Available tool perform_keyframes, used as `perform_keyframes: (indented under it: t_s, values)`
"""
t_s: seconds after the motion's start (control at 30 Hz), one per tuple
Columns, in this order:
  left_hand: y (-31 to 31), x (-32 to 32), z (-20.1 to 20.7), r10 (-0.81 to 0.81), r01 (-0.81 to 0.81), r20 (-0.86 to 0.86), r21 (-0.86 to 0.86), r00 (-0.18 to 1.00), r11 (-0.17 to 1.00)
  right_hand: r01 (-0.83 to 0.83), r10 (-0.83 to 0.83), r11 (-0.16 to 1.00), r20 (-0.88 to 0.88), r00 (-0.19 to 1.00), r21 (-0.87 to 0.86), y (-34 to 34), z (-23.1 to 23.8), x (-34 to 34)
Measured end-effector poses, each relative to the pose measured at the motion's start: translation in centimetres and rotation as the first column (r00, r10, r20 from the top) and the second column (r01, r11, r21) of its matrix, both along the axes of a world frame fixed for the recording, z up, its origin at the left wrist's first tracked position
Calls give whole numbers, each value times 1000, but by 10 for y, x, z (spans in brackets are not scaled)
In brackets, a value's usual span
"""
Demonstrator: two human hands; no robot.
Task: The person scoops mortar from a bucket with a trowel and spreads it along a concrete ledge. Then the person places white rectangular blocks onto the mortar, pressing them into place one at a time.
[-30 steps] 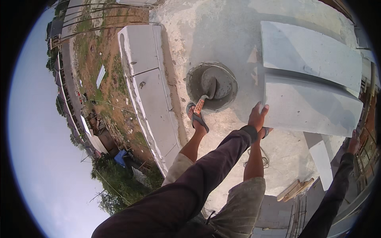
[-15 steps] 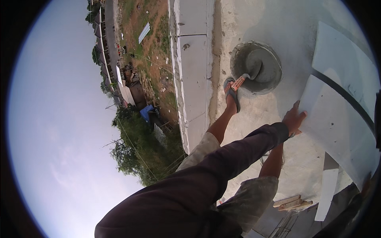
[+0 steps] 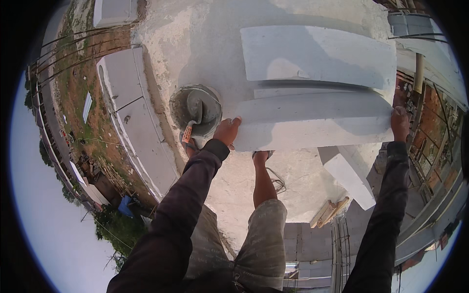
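A long pale grey concrete block (image 3: pixel 312 128) spans between my two hands, its top and near faces both showing. My left hand (image 3: pixel 228 132) grips its left end, thumb on the upper edge, and my right hand (image 3: pixel 399 124) is closed on the right end. Just behind it lies a second pale block (image 3: pixel 317 54), with a dark gap between the two. Left of my left hand stands a round bucket (image 3: pixel 217 93) with grey mortar (image 3: pixel 209 111) inside. A trowel (image 3: pixel 188 131) with an orange handle rests in it, handle toward me.
A low block wall (image 3: pixel 132 97) runs along the left edge, with ground far below beyond it. A narrow block piece (image 3: pixel 349 180) juts over the near right edge beside wooden pieces (image 3: pixel 330 212). My feet stand on the concrete slab (image 3: pixel 229 190). Bars and debris lie beyond the right edge.
My view has swung to the right, bringing my right hand clearly into sight on the block's far end. My left hand stays on its left end.
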State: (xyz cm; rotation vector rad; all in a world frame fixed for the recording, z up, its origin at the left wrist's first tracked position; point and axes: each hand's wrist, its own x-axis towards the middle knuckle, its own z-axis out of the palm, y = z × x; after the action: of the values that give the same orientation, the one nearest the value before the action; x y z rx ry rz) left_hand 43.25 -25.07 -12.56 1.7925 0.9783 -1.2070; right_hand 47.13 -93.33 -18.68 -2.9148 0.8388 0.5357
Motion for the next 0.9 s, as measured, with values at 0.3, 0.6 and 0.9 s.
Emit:
perform_keyframes:
  t_s: [0.3,0.6,0.9]
  values:
    - [-54,4,70,-861,787,476,456,179,416,296,-324,943,219,920,153,100,80,15]
    - [-57,-18,45,-849,742,527,556,34,375,536,-548,834,85,832,127,93,38,29]
    - [62,-36,140,-796,844,605,427,-1,324,-40,49,986,-51,998,165,120,63,-119]
